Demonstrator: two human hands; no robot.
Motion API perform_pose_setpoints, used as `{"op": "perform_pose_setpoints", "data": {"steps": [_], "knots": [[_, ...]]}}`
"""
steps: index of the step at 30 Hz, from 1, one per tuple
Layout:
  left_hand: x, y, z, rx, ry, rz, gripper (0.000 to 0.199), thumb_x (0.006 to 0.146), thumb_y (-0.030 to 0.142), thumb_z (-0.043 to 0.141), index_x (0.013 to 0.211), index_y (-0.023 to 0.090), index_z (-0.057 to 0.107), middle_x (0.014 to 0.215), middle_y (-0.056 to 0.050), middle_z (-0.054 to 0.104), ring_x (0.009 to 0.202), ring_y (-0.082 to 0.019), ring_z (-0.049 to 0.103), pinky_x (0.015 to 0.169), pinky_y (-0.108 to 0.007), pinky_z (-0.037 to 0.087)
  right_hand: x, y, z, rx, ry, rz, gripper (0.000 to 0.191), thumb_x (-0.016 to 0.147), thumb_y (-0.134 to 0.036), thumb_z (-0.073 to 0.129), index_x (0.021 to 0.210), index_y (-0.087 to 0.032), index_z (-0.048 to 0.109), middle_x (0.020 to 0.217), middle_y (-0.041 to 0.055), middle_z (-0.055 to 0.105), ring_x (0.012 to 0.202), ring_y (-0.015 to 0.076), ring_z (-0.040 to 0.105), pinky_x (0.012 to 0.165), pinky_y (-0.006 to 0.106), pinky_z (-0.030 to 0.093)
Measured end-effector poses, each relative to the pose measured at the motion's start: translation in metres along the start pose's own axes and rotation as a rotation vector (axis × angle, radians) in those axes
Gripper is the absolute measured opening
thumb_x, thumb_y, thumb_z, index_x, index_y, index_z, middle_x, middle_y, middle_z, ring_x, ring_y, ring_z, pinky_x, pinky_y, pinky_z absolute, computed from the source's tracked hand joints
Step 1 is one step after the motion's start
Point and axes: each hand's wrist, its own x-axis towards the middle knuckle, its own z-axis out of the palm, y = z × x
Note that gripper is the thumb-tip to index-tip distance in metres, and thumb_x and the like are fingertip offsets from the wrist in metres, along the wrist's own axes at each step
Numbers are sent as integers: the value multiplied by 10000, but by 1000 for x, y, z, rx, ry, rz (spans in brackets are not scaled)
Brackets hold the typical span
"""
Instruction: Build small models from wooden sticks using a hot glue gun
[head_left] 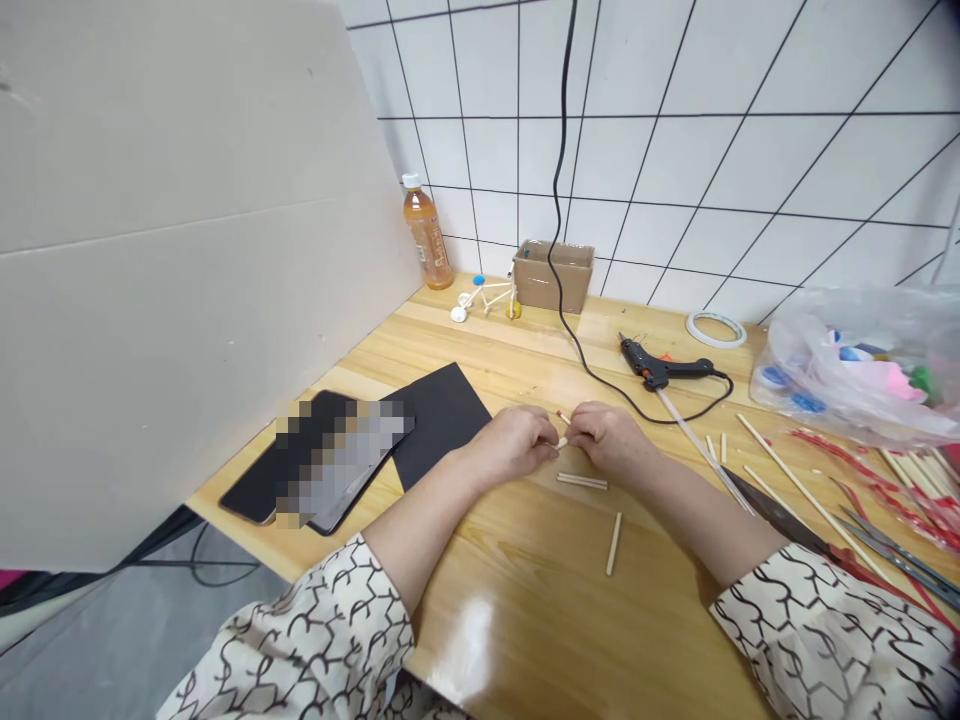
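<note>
Over the middle of the table, my left hand (517, 442) and my right hand (606, 436) are close together, fingers closed in a pinch. Between their fingertips shows the pale end of a short wooden stick (561, 444), mostly covered by the fingers. A thin red-tipped stick (564, 417) pokes out beside my right fingertips; whether they hold it I cannot tell. Just in front of the hands lies a pair of short wooden sticks (582, 482), side by side. Nearer to me is a single wooden stick (614, 544).
A black glue gun (656, 366) lies behind my right hand, its cord crossing the table. Scissors (900, 555) and longer sticks (795, 480) are at right, a plastic bag (862, 370) behind. Phones (300, 460), black card (442, 415), bottle (428, 235) and cardboard box (553, 278) stand leftward.
</note>
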Motion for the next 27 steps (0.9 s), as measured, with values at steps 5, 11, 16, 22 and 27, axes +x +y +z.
{"op": "perform_pose_setpoints", "data": {"steps": [5,11,16,22,27], "knots": [[3,3,14,19,83,-59,161,736,136,526,686,161,677,738,-30,657,707,-129,594,633,-204,424,1,1,2,-6,-9,15,188,666,-25,536,569,-151,636,620,57,619,653,157,572,616,244,441],[4,15,14,92,82,-184,192,710,108,495,644,163,667,733,-38,663,695,-143,600,625,-218,434,1,-2,-3,-4,-13,39,176,660,-38,547,589,-159,653,644,55,633,664,155,585,627,248,451],[5,21,12,104,53,-233,204,697,99,485,646,165,671,729,-46,655,691,-147,592,655,-227,448,-2,4,-28,47,116,201,165,726,-122,531,685,-163,686,727,57,672,676,146,608,633,243,462],[5,22,12,92,43,-259,201,684,95,489,646,173,670,737,-44,655,716,-155,590,683,-239,456,-8,5,-33,103,0,445,130,689,-178,563,676,-166,691,641,28,678,573,141,597,534,227,440],[5,21,13,99,38,-266,210,693,95,479,643,169,669,735,-48,649,718,-158,592,672,-239,454,-8,-6,-22,-26,-97,393,141,683,-182,578,756,-156,696,648,30,661,562,132,569,525,221,416]]}}
